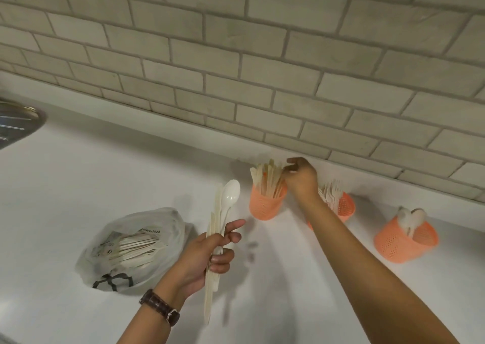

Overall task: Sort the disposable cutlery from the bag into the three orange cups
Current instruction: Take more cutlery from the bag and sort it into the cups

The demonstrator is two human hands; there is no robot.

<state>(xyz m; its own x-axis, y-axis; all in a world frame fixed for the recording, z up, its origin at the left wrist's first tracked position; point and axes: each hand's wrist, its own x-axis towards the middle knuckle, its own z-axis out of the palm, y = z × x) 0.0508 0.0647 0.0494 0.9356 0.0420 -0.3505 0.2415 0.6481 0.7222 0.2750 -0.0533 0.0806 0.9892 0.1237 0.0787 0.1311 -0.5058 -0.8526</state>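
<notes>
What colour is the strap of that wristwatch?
Dark brown; the watch strap on the left wrist shows best in the head view.

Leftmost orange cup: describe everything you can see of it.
The leftmost orange cup looks like perforated plastic, a mesh of small holes, narrowing to a rounded base. It stands on the white counter, roughly upright. It is packed with pale flat cutlery pieces that stand on end and fan above the rim; their type is hard to tell. The right hand grips their tops at the cup's right side, and its wrist hides any gap to the middle orange cup.
</notes>
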